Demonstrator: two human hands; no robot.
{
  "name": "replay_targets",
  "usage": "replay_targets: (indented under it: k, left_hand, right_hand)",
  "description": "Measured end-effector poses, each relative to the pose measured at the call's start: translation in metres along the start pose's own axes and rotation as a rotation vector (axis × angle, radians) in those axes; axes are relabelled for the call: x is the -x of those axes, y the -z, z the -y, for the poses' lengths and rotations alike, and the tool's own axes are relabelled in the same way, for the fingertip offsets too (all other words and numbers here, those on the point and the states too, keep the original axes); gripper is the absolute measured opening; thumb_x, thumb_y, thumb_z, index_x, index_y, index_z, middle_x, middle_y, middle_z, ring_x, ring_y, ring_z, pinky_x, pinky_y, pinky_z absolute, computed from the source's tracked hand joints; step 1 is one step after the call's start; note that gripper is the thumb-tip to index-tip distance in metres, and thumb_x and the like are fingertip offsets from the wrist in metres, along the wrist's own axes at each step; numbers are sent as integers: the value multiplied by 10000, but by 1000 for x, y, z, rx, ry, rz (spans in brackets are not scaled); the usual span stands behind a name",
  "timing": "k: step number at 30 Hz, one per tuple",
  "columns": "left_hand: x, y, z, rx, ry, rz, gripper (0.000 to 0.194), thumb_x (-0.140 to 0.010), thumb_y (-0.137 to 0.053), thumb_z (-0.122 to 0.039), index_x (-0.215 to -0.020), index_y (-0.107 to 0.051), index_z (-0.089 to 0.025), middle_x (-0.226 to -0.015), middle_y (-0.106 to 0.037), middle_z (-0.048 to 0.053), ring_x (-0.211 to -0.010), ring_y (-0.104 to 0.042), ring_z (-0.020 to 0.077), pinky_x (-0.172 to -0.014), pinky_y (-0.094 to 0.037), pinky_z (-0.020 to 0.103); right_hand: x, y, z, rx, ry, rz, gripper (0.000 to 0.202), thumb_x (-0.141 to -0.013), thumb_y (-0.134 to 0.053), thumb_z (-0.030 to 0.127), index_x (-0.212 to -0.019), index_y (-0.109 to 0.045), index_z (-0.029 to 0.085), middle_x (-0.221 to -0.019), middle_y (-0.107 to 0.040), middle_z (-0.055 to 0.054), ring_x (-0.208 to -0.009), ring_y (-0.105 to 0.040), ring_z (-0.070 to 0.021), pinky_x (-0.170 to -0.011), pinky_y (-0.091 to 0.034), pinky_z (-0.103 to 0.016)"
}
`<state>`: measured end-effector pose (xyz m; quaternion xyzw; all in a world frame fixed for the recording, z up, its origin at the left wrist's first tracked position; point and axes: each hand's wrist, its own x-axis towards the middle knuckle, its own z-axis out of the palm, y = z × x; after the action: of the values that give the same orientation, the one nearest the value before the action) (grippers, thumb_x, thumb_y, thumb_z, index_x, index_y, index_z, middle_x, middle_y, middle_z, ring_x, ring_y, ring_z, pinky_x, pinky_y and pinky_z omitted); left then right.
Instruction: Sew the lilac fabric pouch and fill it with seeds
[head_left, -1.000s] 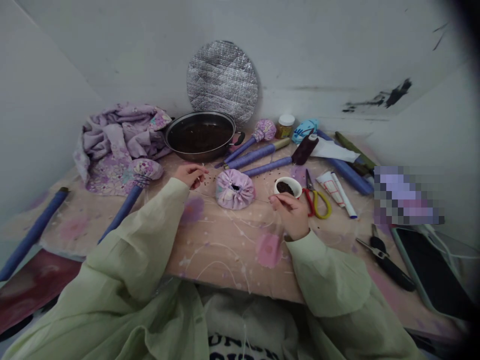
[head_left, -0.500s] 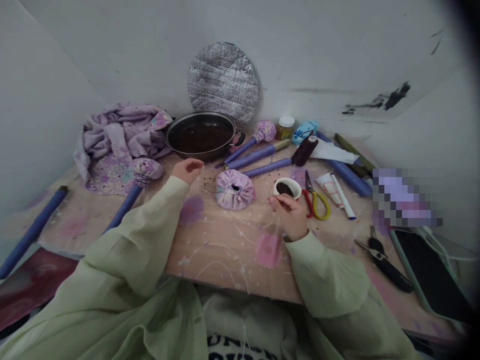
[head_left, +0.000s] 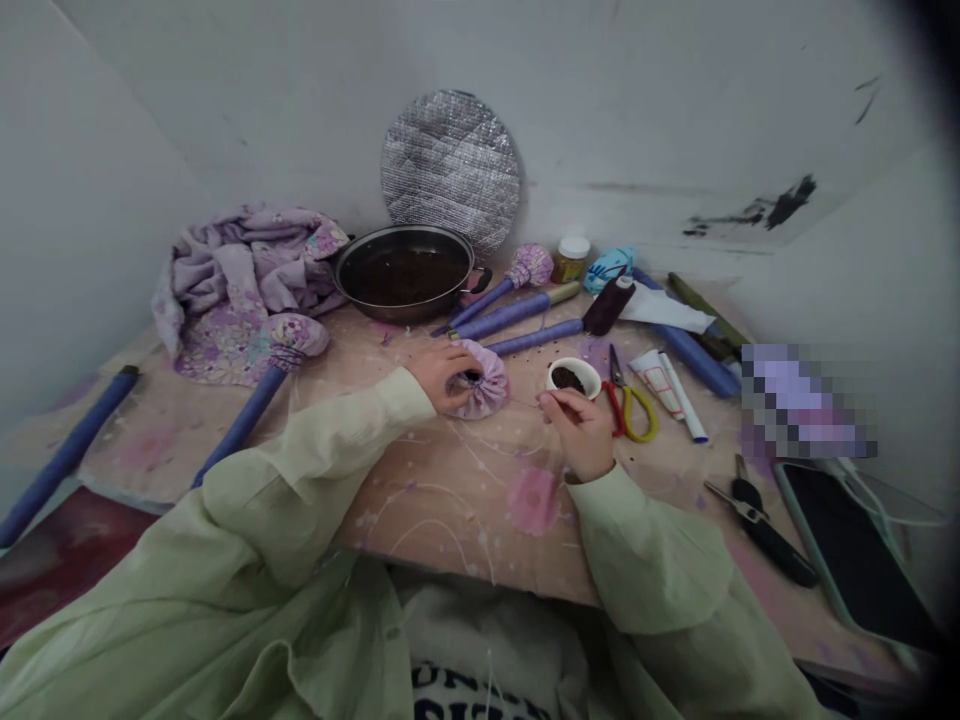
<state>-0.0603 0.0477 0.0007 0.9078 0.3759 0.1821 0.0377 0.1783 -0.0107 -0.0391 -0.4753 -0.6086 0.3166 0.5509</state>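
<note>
From my remote seat I read only "UN" in dark capitals on the sweatshirt [head_left: 499, 630]. The puckered lilac cloth pouch [head_left: 493, 380] sits back from the table's [head_left: 442, 480] near edge; the left hand [head_left: 436, 372] half-curls over it, grip unclear, while the right hand [head_left: 581, 428] pinches fine thread [head_left: 524, 402].

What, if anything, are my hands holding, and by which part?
Your left hand holds the round, gathered lilac fabric pouch by its left side. Your right hand pinches a thin strand; exactly where is too fine to tell.
</note>
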Motion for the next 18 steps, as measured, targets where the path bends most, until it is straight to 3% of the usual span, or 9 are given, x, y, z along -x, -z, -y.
replay_targets:
  k: [4, 7, 11, 18]
  left_hand:
    - [-1, 0, -2, -30, -29, 83, 404, -677, -577, -262, -1070, -607, -176, -1023, -656, 86, -914, -592, 225, -798, -435, 316]
    - [-2, -2, -4, -5, -53, 140, 349, -685, -568, -247, -1024, -624, -191, -1025, -656, 70, -862, -604, 204, -745, -434, 297]
    - [-6, -5, -1, 116, -50, 99, 215, -696, -559, -216, -886, -654, -184, -937, -672, 53, -827, -617, 177, -739, -441, 270]
    - [-10, 0, 1, 265, -39, 94, 174, -679, -567, -170, -827, -659, -167, -858, -692, 55, -757, -620, 150, -718, -469, 247]
  right_hand:
    - [1, -2, 2, -5, 1, 12, 188, -799, -604, 334, -739, -659, 165, -689, -594, -27, -618, -550, -126, -593, -456, -271]
    - [2, -3, 4, 0, 1, 15, 190, -797, -603, 338, -737, -657, 165, -695, -603, -34, -631, -557, -131, -601, -463, -276]
    - [2, -3, 5, 19, 1, 13, 202, -794, -602, 355, -738, -657, 168, -691, -603, -35, -649, -564, -140, -620, -470, -286]
    - [2, -3, 5, 30, 18, 30, 198, -801, -595, 342, -726, -656, 169, -670, -592, -27, -653, -566, -141, -629, -461, -284]
